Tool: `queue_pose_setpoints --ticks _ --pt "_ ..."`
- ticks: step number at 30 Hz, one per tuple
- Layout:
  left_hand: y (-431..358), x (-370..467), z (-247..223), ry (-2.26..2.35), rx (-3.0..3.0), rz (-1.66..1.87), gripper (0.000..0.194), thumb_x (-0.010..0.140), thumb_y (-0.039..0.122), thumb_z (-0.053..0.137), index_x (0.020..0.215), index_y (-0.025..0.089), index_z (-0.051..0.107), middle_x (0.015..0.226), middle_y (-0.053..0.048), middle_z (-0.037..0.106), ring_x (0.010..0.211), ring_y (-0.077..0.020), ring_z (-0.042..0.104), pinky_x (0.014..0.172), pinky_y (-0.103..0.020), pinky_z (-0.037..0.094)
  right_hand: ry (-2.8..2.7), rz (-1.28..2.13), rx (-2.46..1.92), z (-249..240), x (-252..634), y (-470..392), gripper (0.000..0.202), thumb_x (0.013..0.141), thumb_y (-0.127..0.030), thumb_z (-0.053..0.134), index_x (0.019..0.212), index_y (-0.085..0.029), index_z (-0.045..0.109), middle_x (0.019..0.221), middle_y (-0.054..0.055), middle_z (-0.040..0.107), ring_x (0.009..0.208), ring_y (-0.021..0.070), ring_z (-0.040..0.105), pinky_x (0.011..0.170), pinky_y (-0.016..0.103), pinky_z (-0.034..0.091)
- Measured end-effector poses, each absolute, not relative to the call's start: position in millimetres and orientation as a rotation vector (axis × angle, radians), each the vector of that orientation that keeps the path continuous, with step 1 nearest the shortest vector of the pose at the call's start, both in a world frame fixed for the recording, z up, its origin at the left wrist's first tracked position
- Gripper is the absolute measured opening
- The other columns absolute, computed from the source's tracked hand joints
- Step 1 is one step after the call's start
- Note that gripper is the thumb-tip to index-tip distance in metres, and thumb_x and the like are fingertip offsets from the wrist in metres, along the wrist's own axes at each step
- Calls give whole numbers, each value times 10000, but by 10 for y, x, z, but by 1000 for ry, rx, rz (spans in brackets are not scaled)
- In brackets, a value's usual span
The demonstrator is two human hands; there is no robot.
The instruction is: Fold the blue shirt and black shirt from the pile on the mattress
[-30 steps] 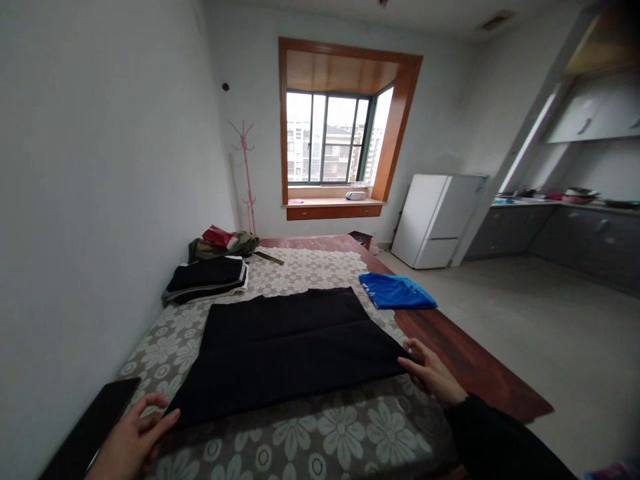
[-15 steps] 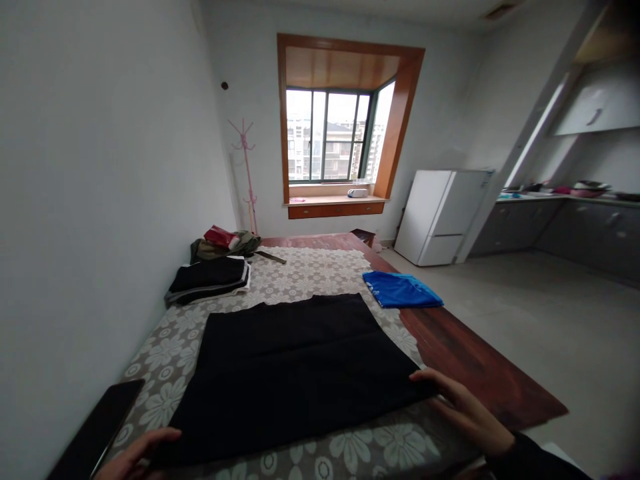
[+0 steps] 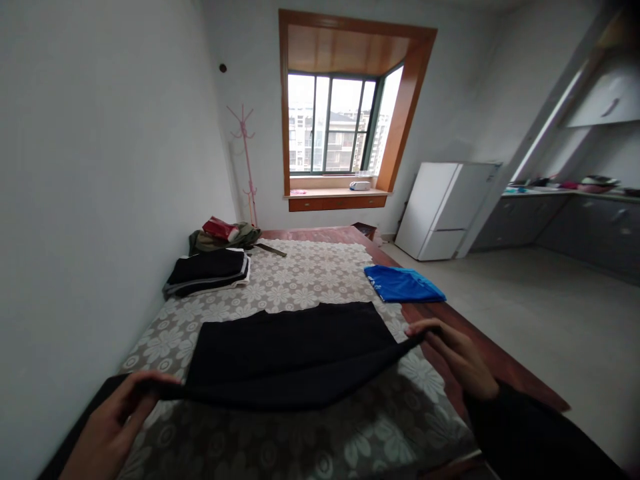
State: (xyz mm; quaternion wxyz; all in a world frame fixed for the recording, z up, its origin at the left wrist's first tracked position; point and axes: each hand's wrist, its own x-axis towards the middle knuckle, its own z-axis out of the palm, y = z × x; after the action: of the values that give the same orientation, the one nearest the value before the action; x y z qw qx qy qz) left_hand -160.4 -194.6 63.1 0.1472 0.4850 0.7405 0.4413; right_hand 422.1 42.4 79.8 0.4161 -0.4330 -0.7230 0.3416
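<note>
My left hand [image 3: 113, 427] pinches the near left corner of the black garment [image 3: 290, 347]; fingers closed on the cloth. My right hand [image 3: 457, 360] pinches the near right corner the same way, thumb and fingers shut on the hem. Near edge is lifted off the bed [image 3: 300, 273] and hangs between my hands in a shallow sag; the far part of the garment lies flat on the floral lace cover.

Progress, as I judge it: garment is spread out wide and smooth, near hem raised, no fold made in it yet as far as I can see. The fold over and any further halving are left.

Around it: a folded blue garment [image 3: 404, 285] lies at the bed's right edge, apart from the black one. A stack of folded dark clothes [image 3: 209, 270] sits toward the far left, by the wall, with a loose heap of olive and red clothes [image 3: 225, 233] just behind it. Those two folded lots look finished; the heap looks untouched. A dark flat thing lies under my left hand at the near corner; can't tell what it is.
</note>
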Motion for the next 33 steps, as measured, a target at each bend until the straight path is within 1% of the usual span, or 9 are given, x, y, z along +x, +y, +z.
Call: queue_pose_setpoints --ticks 3,5,7,12,18,21,24,28,33 --pt "-1211 -1575 838 2306 1423 1203 431 847 578 476 1116 265 599 1052 -59 747 992 -283 711 914 -374 576 -1814 689 -1155 833 3809 1024 363 932 -539 506 993 -213 653 909 64 704 894 270 639 846 374 521" --pt "-783 -1539 823 2507 1389 1034 425 902 469 376 1186 197 539 1118 -124 727 1038 -279 704 928 -371 556 -1871 567 -1284 755 3568 1385 321 963 -442 436 990 -199 643 933 79 711 914 268 646 832 356 505" --pt "-501 -1483 714 2633 1337 903 426 924 401 327 1201 144 523 1117 -201 720 1027 -334 706 905 -438 543 -1940 458 -1466 607 3389 1627 254 964 -334 430 995 -204 646 971 93 723 958 271 656 835 342 483" --pt "-389 -1369 440 2682 1379 669 409 960 346 296 1225 153 542 968 -207 753 884 -381 733 780 -470 519 -2020 390 -1661 156 3233 1759 122 930 -217 538 990 -221 645 906 95 734 926 275 683 795 320 433" --pt "-478 -1357 484 2759 1753 275 515 987 287 264 1427 119 469 1342 -251 625 1019 -375 695 798 -490 526 -2170 253 -1758 184 3296 1735 206 952 -230 538 1140 -220 621 1072 130 725 982 299 671 828 364 440" --pt "-405 -1097 540 2614 2090 154 478 964 262 351 1358 141 592 1438 -222 575 1283 -392 562 982 -547 474 -2366 0 -1598 385 3106 1556 366 913 -196 568 1278 -192 589 1314 174 636 1168 343 594 940 439 446" --pt "-250 -605 545 2155 2391 183 460 977 325 394 1376 221 600 1503 -117 557 1418 -321 450 1150 -540 352 -2558 30 -1126 493 2651 1191 418 953 -251 521 1369 -235 552 1452 111 561 1318 295 500 1093 444 388" --pt "-31 -28 382 1894 2583 256 521 980 344 383 1462 193 509 1576 -99 471 1477 -286 370 1195 -537 303 -2742 180 -736 379 2041 762 548 1010 -403 434 1522 -211 412 1610 80 394 1484 285 315 1219 483 248" --pt "77 93 83 1943 2702 252 582 945 226 366 1516 122 417 1600 -105 430 1498 -266 335 1207 -511 282 -2787 241 -810 103 1871 714 699 1025 -436 369 1620 -139 156 1674 115 220 1553 277 143 1261 510 132"
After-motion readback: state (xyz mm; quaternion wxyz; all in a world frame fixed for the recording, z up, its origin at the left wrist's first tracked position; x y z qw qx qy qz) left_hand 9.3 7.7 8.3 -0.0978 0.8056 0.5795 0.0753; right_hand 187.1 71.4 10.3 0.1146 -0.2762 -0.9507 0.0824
